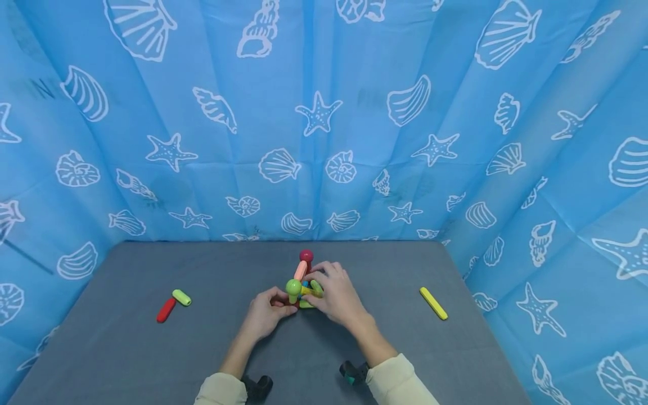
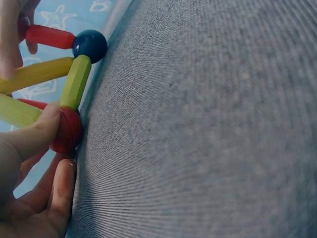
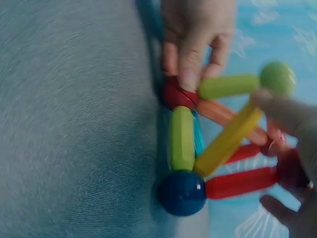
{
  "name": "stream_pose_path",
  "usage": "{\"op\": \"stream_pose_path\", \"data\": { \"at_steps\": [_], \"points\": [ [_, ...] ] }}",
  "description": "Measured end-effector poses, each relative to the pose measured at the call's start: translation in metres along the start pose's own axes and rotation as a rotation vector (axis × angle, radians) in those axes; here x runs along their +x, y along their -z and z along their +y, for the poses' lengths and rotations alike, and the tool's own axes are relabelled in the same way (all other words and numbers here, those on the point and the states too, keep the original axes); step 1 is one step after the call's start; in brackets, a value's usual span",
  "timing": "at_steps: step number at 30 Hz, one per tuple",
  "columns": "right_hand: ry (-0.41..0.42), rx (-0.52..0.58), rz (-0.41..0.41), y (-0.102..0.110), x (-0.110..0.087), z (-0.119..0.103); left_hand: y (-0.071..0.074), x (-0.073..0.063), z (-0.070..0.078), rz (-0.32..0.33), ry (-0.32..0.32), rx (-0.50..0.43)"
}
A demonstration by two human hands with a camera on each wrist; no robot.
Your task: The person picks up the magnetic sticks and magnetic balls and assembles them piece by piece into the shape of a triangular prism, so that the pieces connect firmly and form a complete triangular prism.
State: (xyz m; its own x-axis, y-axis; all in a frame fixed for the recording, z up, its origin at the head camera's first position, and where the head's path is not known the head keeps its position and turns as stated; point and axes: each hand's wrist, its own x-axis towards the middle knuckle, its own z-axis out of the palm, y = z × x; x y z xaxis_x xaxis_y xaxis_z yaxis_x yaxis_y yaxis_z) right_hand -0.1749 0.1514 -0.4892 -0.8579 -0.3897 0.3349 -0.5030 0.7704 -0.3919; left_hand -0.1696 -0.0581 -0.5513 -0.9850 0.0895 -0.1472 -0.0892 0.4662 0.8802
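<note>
A frame of coloured rods and balls stands on the table in front of me. My left hand (image 1: 268, 312) pinches the red ball (image 2: 69, 130) at its base between thumb and fingers. A short green rod (image 3: 182, 139) joins that ball to a dark blue ball (image 3: 182, 193) on the cloth. My right hand (image 1: 335, 293) holds the long yellow rod (image 3: 230, 139) near its upper end, close to the raised green ball (image 3: 277, 78). The yellow rod's lower end meets the blue ball. A salmon rod (image 1: 301, 270) and a dark red ball (image 1: 306, 256) show at the back.
On the grey table (image 1: 212, 360), a loose red rod (image 1: 166, 310) and a short lime rod (image 1: 181, 297) lie left. A yellow stick (image 1: 433, 303) lies right. Dark devices, one a black piece (image 1: 258, 388), sit by the wrists. A blue shell-print curtain (image 1: 314, 185) hangs behind.
</note>
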Motion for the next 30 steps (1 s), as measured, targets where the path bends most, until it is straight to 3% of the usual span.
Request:
{"op": "stream_pose_path", "data": {
  "at_steps": [6, 9, 13, 25, 30],
  "points": [
    [-0.242, 0.459, -0.035, -0.011, -0.015, 0.030, -0.001, 0.000, 0.000, 0.005, 0.006, 0.010],
    [-0.312, 0.569, -0.116, -0.022, -0.023, 0.044, -0.001, -0.001, 0.000, 0.004, 0.011, 0.005],
    [-0.319, 0.586, -0.182, -0.031, -0.028, 0.053, -0.001, -0.001, -0.001, 0.001, 0.005, 0.001],
    [-0.325, 0.564, -0.191, -0.030, -0.027, 0.058, -0.002, 0.004, 0.000, 0.010, -0.002, 0.016],
    [-0.311, 0.546, -0.211, -0.031, -0.030, 0.061, 0.007, -0.005, 0.002, 0.010, -0.014, 0.048]
  ]
}}
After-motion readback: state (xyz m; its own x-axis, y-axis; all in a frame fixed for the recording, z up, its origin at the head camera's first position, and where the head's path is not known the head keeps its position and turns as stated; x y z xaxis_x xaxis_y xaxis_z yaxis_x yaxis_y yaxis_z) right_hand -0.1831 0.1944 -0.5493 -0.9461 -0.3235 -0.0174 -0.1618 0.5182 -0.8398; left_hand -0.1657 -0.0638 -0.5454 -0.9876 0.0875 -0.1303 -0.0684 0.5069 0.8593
